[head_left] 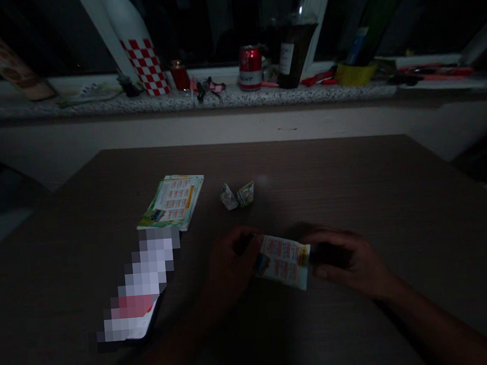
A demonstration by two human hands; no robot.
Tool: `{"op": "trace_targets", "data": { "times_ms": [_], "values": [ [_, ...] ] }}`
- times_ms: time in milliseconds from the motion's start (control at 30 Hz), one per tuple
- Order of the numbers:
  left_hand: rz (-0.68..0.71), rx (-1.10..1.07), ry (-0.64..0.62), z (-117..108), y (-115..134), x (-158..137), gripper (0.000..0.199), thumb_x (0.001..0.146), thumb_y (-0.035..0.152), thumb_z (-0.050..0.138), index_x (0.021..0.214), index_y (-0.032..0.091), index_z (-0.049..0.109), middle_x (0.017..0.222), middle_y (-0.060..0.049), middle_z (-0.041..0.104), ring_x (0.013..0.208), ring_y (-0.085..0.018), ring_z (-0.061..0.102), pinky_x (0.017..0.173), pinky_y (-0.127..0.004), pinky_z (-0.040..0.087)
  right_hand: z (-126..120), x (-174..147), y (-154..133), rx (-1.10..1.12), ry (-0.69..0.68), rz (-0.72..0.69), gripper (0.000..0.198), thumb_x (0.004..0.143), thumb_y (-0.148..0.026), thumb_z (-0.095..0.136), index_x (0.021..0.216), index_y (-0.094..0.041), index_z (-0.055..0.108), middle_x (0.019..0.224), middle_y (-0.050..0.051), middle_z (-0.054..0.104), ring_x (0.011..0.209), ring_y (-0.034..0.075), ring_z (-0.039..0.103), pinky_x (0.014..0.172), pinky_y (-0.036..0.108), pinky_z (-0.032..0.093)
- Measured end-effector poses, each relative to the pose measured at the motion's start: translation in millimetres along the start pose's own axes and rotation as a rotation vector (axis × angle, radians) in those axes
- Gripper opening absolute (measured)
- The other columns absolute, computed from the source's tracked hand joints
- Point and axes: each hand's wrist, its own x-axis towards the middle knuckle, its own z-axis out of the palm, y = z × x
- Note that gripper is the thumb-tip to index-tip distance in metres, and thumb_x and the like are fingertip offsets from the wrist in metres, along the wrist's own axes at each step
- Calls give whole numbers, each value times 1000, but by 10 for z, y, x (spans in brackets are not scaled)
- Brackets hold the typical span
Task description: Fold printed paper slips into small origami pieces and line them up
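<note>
A small printed paper sheet (282, 261) with rows of red and dark print is tilted above the table. My left hand (233, 267) pinches its left edge between thumb and fingers. Just right of the sheet, my right hand (353, 261) is open, thumb and fingers apart, with a dark gap between them; it looks close to the sheet's edge but does not grip it. Beyond my hands stands a small folded paper piece (238, 197) with two pointed parts. To its left lies a stack of similar printed sheets (173, 202).
A lit phone (144, 280), its screen blurred out, lies left of my hands on the dark wooden table (323, 182). Behind the table, a speckled sill (220, 100) carries a checkered white bottle (143, 55), a red can (250, 68), a dark-filled cup (294, 52) and a green bottle (376, 20).
</note>
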Motion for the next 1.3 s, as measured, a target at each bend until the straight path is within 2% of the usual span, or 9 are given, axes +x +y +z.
{"op": "trace_targets", "data": {
  "times_ms": [67,133,233,333,500,667,867,1000,1300],
  "values": [
    [123,59,-19,-13,10,-27,15,86,29,59,90,17,66,80,-2,69,72,-15,65,62,-24,51,24,-11,25,-111,116,14,24,80,-24,70,103,-23,67,90,5,72,80,20,68,69,32,57],
    [330,161,-56,-28,31,-54,10,86,23,59,91,18,66,85,-3,70,79,-15,65,69,-26,52,39,-10,34,-187,173,-32,20,81,-16,67,100,-22,67,87,5,72,79,20,68,71,34,56],
    [694,283,-186,-55,58,-71,10,83,15,62,91,18,65,92,-5,69,88,-16,63,79,-30,50,28,11,18,-252,173,-173,17,82,-9,63,93,-21,68,86,5,70,81,20,66,72,36,54],
    [860,448,-321,-86,48,-46,8,82,13,62,88,17,64,95,-6,66,91,-17,60,81,-32,48,-6,24,6,-355,123,-216,17,82,-8,61,90,-21,68,90,6,69,87,21,64,76,39,52],
    [781,809,-435,-138,-6,31,7,81,12,60,84,18,63,100,-5,62,95,-20,55,83,-34,45,-21,5,34,-470,-78,-157,20,78,-7,62,91,-22,67,96,5,67,99,23,61,87,45,47],
    [696,924,-489,-160,8,59,7,85,17,57,86,19,64,105,-6,60,99,-21,53,87,-36,44,37,-12,48,-464,-206,-71,24,78,-12,65,99,-22,66,100,5,65,102,23,59,91,44,45],
    [662,925,-525,-181,49,57,13,85,15,56,92,20,66,107,-6,60,103,-22,52,92,-37,43,113,-30,48,-486,-176,-56,29,80,-15,66,108,-21,64,112,10,62,110,26,54,96,45,43],
    [636,924,-523,-173,40,55,11,84,15,58,90,19,66,104,-5,59,100,-22,53,90,-37,43,130,-14,22,-501,-198,-51,15,84,-18,63,97,-23,68,110,8,62,108,25,55,94,44,43],
    [617,949,-407,-85,-49,57,12,85,19,58,95,16,65,102,-7,58,99,-23,52,88,-38,44,172,-3,73,-520,-133,-6,11,85,-18,63,95,-22,68,104,7,65,102,23,57,91,42,45]
  ]
}}
